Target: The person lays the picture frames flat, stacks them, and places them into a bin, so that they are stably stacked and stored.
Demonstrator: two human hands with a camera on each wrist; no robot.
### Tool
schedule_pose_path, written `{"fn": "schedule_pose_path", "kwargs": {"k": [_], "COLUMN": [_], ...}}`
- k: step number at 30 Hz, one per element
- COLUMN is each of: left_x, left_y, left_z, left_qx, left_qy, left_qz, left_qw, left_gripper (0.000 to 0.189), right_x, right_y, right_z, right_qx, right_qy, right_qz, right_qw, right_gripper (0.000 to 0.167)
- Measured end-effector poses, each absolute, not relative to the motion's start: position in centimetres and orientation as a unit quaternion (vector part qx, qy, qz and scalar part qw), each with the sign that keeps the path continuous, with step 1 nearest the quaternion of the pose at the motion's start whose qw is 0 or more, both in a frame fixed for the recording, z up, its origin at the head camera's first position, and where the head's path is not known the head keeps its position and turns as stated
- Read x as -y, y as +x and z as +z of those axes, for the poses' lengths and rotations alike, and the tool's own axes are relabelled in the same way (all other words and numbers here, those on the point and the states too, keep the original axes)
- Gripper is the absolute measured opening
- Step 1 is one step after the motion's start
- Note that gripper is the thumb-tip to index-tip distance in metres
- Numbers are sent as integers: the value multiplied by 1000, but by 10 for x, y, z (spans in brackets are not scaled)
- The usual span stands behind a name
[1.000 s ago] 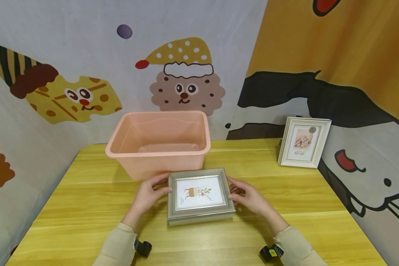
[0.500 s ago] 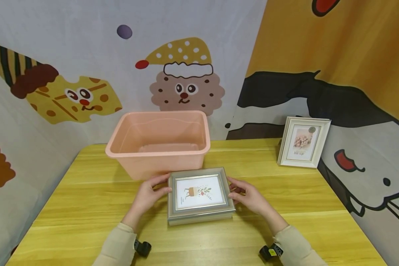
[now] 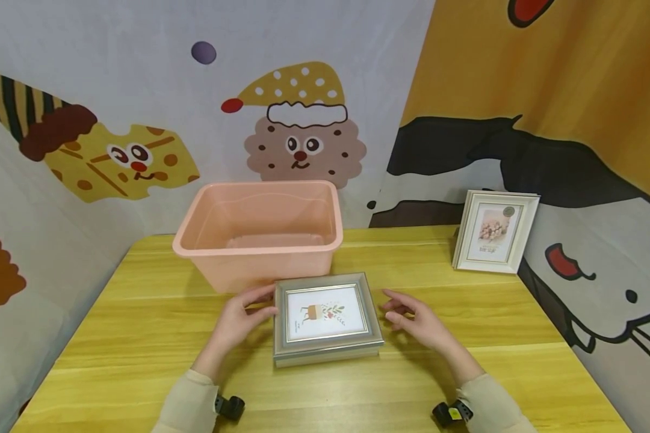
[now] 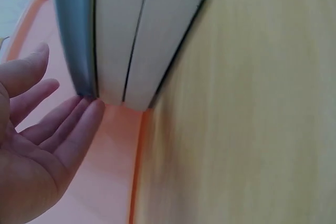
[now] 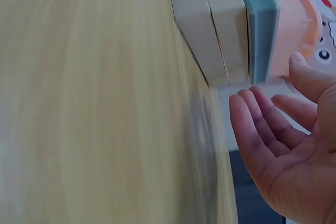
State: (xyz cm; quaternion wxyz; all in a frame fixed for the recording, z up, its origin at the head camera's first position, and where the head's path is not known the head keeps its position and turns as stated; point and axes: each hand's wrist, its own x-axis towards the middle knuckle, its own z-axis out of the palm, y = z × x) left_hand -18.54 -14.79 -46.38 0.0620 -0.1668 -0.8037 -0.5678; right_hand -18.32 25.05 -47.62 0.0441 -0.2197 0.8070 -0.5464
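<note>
A silver-grey picture frame (image 3: 329,316) with a drawing of a chair-like pot and plants lies flat on the table. Both wrist views show two pale layers under its grey-blue top moulding (image 4: 79,40). At its left side is my left hand (image 3: 242,316), fingers relaxed and fingertips right at the edge; the left wrist view shows the thumb standing off the frame. My right hand (image 3: 418,322) is apart from the frame's right side, fingers loosely bent with nothing in them. From the right wrist, the fingertips (image 5: 245,95) appear just off the frame's end.
Right behind the picture frame stands a pink plastic bin (image 3: 265,264), its inside bare. A white picture frame (image 3: 495,264) with a flower picture leans upright at the back right, by the cartoon-printed cloth (image 3: 379,120). All stand on a yellow wood-grain table (image 3: 141,337).
My right hand has let go of the silver-grey picture frame and moved off to the right. My left thumb has drawn back slightly. The frame has stayed in place.
</note>
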Motion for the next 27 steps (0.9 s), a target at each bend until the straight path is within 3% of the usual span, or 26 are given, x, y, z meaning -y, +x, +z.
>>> {"fn": "schedule_pose_path", "kwargs": {"k": [8,14,27], "left_x": [156,159,142], "left_y": [-172,-165,-157], "left_z": [-463,-461,-450], "left_qx": [789,794,804], "left_qy": [-167,-158,-214], "left_qz": [-583,-580,-542], "left_qw": [96,92,120], "left_gripper": [41,41,42], "right_x": [-283,-317,-380], "right_y": [-178,-175,-183], "right_z": [-480,-477,-455], "right_qx": [-814,-840,-887], "right_qy": [-182,-145,-68], "right_qz": [-552,-521,-438], "right_qw": [4,-48,-130], "right_gripper": [47,47,53]}}
